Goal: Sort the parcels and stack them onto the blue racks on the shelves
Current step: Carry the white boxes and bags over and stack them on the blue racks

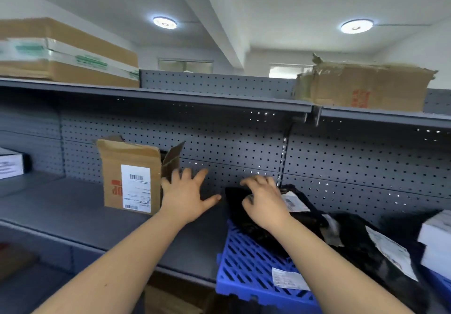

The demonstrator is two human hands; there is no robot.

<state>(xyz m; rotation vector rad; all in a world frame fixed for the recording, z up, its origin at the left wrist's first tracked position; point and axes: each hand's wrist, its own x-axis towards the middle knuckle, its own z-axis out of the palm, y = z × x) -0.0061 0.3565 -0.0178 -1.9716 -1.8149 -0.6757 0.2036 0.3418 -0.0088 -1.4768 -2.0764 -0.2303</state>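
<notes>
A blue slatted rack (246,262) lies on the grey shelf (73,213) at the lower middle. On it rest black plastic parcels with white labels. My right hand (264,202) presses down on the rear black parcel (246,218), fingers curled over its far edge. A second black parcel (366,250) lies to the right. My left hand (186,195) is spread open above the bare shelf, next to an upright brown cardboard box (130,174) with a white shipping label and open flaps.
A white box (436,243) sits at the right edge of the shelf, another white box (9,166) at the far left. Cardboard cartons (61,54) (363,86) stand on the top shelf. A perforated back panel (341,157) closes the shelf behind.
</notes>
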